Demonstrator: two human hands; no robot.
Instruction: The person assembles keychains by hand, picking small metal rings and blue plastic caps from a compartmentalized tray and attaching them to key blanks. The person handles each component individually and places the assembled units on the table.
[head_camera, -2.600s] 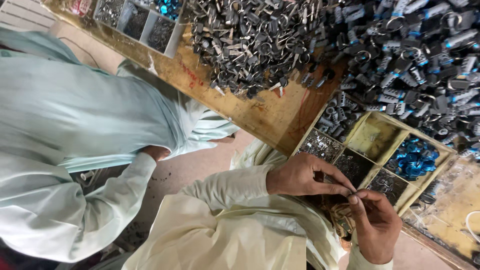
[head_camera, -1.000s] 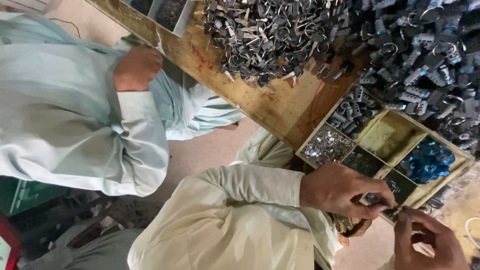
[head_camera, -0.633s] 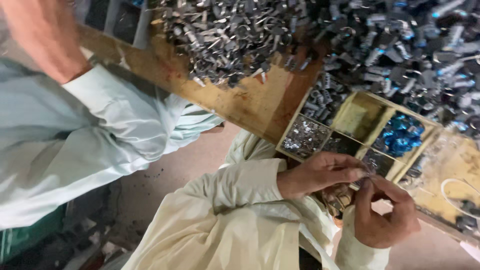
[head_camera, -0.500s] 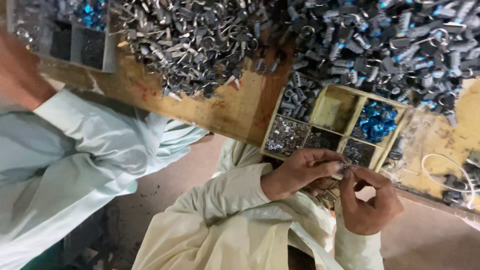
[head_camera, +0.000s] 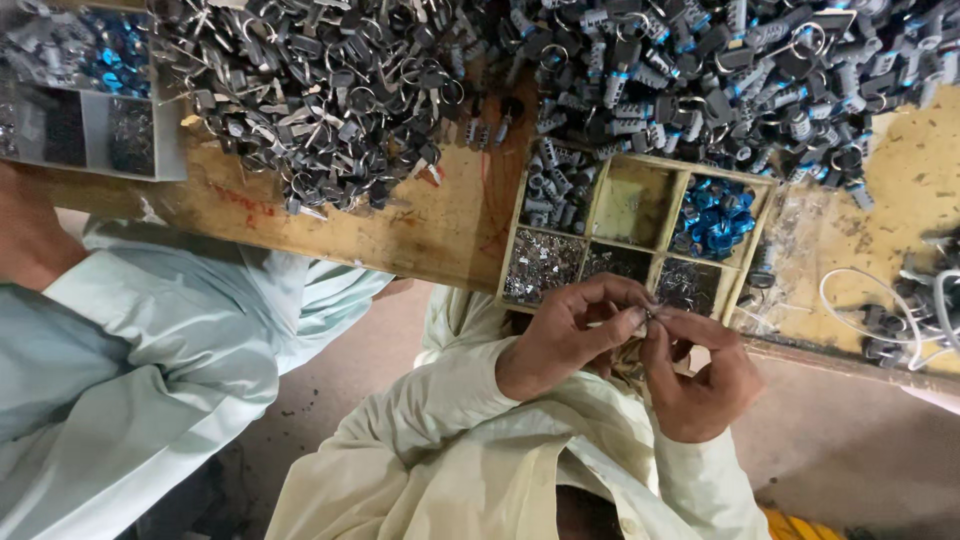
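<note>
My left hand (head_camera: 565, 338) and my right hand (head_camera: 700, 385) meet just below the table edge, fingertips pinched together on a small metal part (head_camera: 650, 315). The part is mostly hidden by my fingers. Directly above my hands sits a wooden divided tray (head_camera: 662, 166). It holds blue pieces (head_camera: 715, 215), small silver parts (head_camera: 540, 268) and dark grey pieces (head_camera: 552, 190). Cream sleeves cover both my arms.
Heaps of grey keyring-like parts (head_camera: 330, 90) and dark cylindrical parts (head_camera: 700, 70) cover the wooden table (head_camera: 420, 225). A grey divided tray (head_camera: 165, 150) stands at top left. A co-worker's pale green sleeve (head_camera: 150, 350) fills the left. A white wire (head_camera: 860, 295) lies at right.
The view has swung, so the table now fills the top. My hands have stayed pinched together on the small part. The co-worker's arm has shifted to the left edge.
</note>
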